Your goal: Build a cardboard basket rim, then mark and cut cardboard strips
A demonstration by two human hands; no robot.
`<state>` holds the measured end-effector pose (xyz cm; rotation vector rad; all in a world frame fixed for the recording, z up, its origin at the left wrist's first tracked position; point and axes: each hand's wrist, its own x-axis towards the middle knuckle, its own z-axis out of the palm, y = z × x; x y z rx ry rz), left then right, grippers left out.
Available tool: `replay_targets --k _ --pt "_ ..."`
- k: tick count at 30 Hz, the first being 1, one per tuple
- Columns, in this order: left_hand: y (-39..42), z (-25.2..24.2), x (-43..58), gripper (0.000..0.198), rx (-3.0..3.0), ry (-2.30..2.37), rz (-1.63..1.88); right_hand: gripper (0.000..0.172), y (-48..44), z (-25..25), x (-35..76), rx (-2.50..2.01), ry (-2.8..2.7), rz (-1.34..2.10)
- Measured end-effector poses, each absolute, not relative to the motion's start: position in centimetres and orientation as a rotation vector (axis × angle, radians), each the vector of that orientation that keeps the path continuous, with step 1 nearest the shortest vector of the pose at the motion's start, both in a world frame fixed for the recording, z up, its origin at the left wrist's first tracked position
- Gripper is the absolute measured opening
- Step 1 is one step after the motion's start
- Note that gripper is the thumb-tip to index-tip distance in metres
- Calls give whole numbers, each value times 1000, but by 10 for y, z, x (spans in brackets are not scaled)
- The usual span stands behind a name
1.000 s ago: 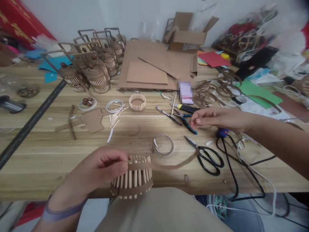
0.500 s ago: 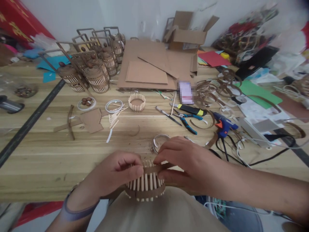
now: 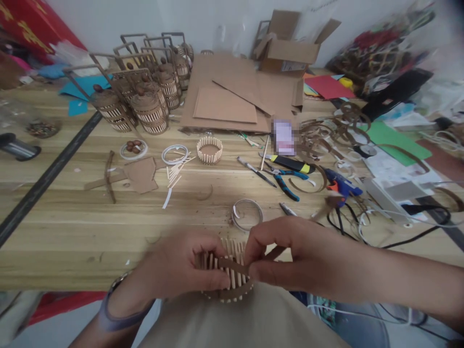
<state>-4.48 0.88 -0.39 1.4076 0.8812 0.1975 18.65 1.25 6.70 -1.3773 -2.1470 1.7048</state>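
Close to my body is a small round basket (image 3: 237, 278) of pale upright sticks with brown bands around it. My left hand (image 3: 195, 266) grips its left side, thumb in front and fingers toward the back. A brown strip (image 3: 232, 265) crosses the front of the sticks. My right hand (image 3: 279, 249) pinches this strip at the basket's right side, and its loose end passes behind the fingers. Both hands hide parts of the basket. Just beyond them lies a roll of white tape (image 3: 247, 215).
A shorter stick ring (image 3: 209, 151) stands mid-table, beside loose sticks (image 3: 176, 169). Pliers (image 3: 286, 182), a utility knife (image 3: 292, 163) and a glue gun (image 3: 342, 186) with its cord lie right. Finished lantern-like baskets (image 3: 148, 113) stand back left, near cardboard sheets (image 3: 224, 104).
My right hand has shifted right and pinches the strip, which now slants down across the sticks. The basket has tilted and moved slightly right, with my left hand following.
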Motion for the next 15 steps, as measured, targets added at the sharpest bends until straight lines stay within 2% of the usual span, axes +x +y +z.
replay_targets --k 8,15 --pt "-2 8 -36 15 1463 821 213 14 6 78 181 -1355 -2117 1736" --pt "0 9 -32 22 1618 878 218 14 -1 89 192 -1319 -2078 1689"
